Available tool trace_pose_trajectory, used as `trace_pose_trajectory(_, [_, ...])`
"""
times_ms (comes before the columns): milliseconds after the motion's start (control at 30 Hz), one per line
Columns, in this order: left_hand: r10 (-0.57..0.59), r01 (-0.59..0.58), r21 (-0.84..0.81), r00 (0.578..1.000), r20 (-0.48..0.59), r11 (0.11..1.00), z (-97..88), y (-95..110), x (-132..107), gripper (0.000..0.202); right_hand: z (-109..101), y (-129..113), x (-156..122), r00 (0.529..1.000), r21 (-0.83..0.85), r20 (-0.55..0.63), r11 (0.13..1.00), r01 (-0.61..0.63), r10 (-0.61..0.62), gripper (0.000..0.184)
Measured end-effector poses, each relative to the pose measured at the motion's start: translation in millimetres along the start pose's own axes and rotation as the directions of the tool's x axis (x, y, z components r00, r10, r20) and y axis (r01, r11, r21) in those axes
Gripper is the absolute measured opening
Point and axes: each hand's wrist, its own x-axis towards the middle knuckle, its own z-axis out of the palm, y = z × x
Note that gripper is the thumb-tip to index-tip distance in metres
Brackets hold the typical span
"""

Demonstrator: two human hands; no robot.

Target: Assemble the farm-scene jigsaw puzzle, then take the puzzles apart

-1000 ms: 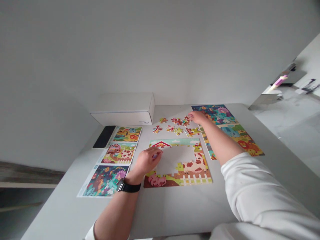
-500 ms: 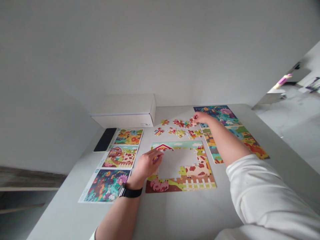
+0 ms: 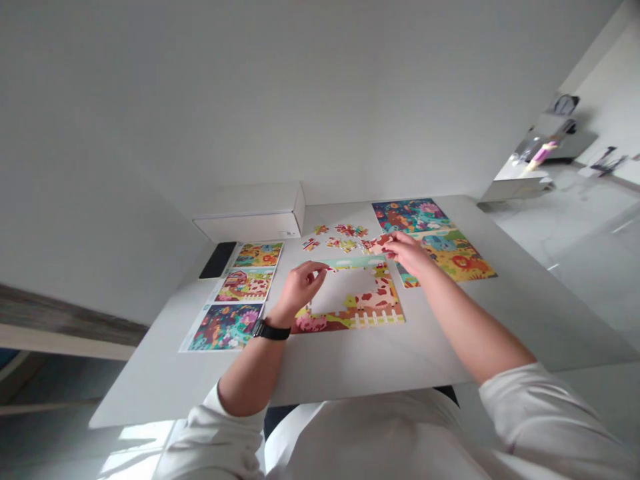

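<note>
A jigsaw puzzle [image 3: 379, 319] of a farm lies flat on the table, its border and cow filled in around a bare middle. My left hand [image 3: 302, 288] is over its upper left part, thumb and fingertips pinched together. What those fingertips hold, if anything, is too small to make out, and the hand covers the barn area. Between thumb and fingers of my right hand [image 3: 406, 252] is a brown and pink puzzle piece [image 3: 381, 245], above the puzzle's far right corner. Several loose puzzle pieces [image 3: 345, 245] lie beyond the puzzle's far edge.
Left of the puzzle is a printed picture sheet [image 3: 244, 285] with a black phone-like slab [image 3: 218, 260] beside it. A white box [image 3: 250, 225] stands at the back against the wall. Two finished puzzles [image 3: 470, 260] lie at right. The table's near edge [image 3: 350, 398] runs before my body.
My right hand has lifted a puzzle piece from the loose group and drawn it nearer the puzzle. My left hand has shifted toward the puzzle's top edge. The camera view has also shifted.
</note>
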Motion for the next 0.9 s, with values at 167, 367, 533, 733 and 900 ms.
trace_pose_trajectory(167, [-0.129,0.136,-0.121,0.99,0.062,0.983,23.5,35.9,19.3,0.031,19.6,1.8,-30.8,0.998,0.071,0.039,0.996,-0.057,0.055,0.042])
trace_pose_trajectory(367, [-0.251,0.264,-0.346,0.964,0.084,0.9,68.5,55.7,24.7,0.03,38.4,15.7,-45.7,0.989,0.114,0.061,0.984,-0.138,0.132,0.042])
trace_pose_trajectory(533, [-0.319,0.349,-0.461,0.937,0.144,0.816,79.4,46.0,19.0,0.031,37.2,25.8,-49.3,0.984,0.003,0.126,0.992,-0.126,0.124,0.041])
trace_pose_trajectory(733, [-0.371,0.414,-0.504,0.909,0.19,0.758,83.5,32.3,12.7,0.034,27.8,33.5,-44.6,0.997,-0.126,0.038,0.99,-0.068,0.073,0.044])
trace_pose_trajectory(900, [-0.369,0.412,-0.524,0.91,0.192,0.745,87.6,28.1,10.0,0.033,27.1,34.6,-47.7,0.999,-0.273,0.043,0.962,0.017,-0.005,0.051])
